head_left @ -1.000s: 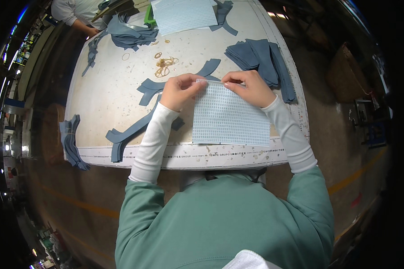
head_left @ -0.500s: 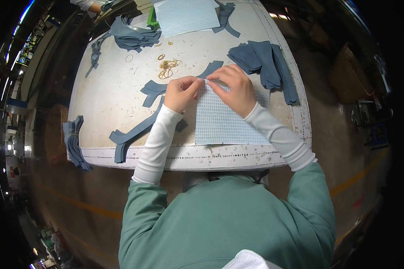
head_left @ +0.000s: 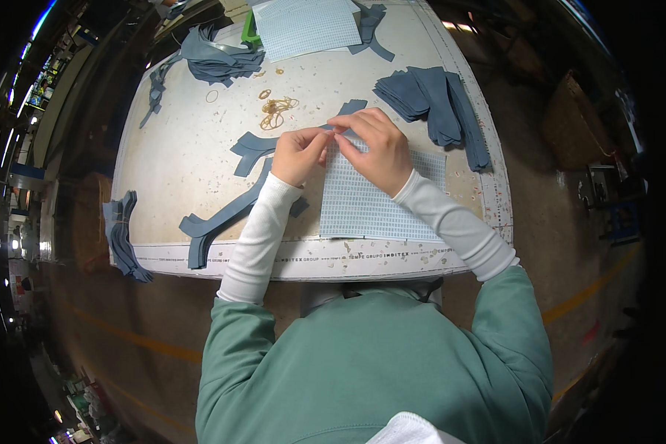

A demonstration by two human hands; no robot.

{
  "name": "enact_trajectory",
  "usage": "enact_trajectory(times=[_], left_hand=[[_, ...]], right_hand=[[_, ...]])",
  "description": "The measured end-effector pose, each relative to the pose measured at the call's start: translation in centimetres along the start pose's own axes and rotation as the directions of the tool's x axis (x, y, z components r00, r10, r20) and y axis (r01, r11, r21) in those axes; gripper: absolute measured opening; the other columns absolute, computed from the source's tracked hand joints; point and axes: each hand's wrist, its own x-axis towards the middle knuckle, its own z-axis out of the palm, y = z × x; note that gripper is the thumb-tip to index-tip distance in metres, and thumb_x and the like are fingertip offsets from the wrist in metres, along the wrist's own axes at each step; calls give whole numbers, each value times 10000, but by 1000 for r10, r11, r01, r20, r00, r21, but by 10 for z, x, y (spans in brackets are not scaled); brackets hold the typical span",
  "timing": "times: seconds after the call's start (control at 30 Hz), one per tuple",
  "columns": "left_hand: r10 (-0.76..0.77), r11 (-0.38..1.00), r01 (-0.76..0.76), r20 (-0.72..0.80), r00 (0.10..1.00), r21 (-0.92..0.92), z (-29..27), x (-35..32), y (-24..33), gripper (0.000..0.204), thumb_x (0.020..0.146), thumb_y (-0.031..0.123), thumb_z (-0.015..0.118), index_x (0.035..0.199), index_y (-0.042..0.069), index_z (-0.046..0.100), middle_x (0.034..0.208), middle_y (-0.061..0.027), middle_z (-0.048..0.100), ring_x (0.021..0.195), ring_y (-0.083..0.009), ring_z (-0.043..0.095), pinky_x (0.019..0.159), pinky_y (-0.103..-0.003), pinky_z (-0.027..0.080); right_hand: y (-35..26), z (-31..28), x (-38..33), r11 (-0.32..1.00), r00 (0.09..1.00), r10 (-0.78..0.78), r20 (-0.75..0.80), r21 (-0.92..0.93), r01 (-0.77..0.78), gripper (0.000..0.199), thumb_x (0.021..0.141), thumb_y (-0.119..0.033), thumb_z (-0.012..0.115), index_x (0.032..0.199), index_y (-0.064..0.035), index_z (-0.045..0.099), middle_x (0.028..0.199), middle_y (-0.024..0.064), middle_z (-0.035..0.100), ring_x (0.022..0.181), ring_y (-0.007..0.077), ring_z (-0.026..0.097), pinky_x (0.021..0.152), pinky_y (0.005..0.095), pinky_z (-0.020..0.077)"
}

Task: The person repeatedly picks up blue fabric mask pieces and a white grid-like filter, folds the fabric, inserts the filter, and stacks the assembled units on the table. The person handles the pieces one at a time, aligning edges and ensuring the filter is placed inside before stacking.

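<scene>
1. We see the left hand (head_left: 297, 154) and the right hand (head_left: 375, 148) meeting at the far edge of a pale blue gridded sheet (head_left: 377, 203) that lies flat on the white work table (head_left: 177, 159), close to its near edge.
2. The left hand's fingers are drawn in narrow, thumb against forefinger, pinching at the sheet's top left corner; whether a thin strip is also caught there, we cannot tell.
3. The right hand's fingers are curled and close together, their tips just beside the left hand's tips, the palm resting over the upper part of the sheet.
4. A curved blue fabric piece (head_left: 222, 214) runs from under the left forearm toward the table's near left edge, and a second curved blue piece (head_left: 253, 148) lies just left of the left hand.
5. A tangle of rubber bands (head_left: 276, 109) sits just beyond the hands.
6. A stack of blue fabric pieces (head_left: 434, 103) lies to the right of the right hand, near it but apart.
7. Further off we see a heap of blue fabric (head_left: 211, 59) at the far left, another gridded sheet (head_left: 307, 26) at the far edge, and a bundle of blue pieces (head_left: 122, 233) hanging over the table's left corner.
</scene>
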Motion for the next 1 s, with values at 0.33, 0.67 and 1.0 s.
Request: enact_trajectory(times=[0.33,0.67,1.0], left_hand=[[-98,869,1,169,981,494,-17,0,5,220,843,248,628,879,45,705,634,-41,618,550,-116,563,551,-258,445],[373,566,-523,368,852,638,-11,35,10,121,801,146,637,874,59,677,806,-115,638,748,-277,638,687,-354,506],[314,624,-472,353,881,623,-12,41,8,110,774,98,675,870,43,676,805,-97,628,742,-230,644,706,-307,516]], right_hand=[[25,-14,7,894,915,363,176,211,-395,202,755,-137,700,951,-97,675,775,28,681,726,134,652,637,281,515],[63,-18,-13,844,772,485,412,11,-536,149,780,-162,714,774,-20,668,661,29,650,591,81,597,549,224,463],[65,-9,-12,861,800,456,390,33,-508,152,770,-158,719,778,-11,685,658,47,652,587,89,587,553,238,467]])
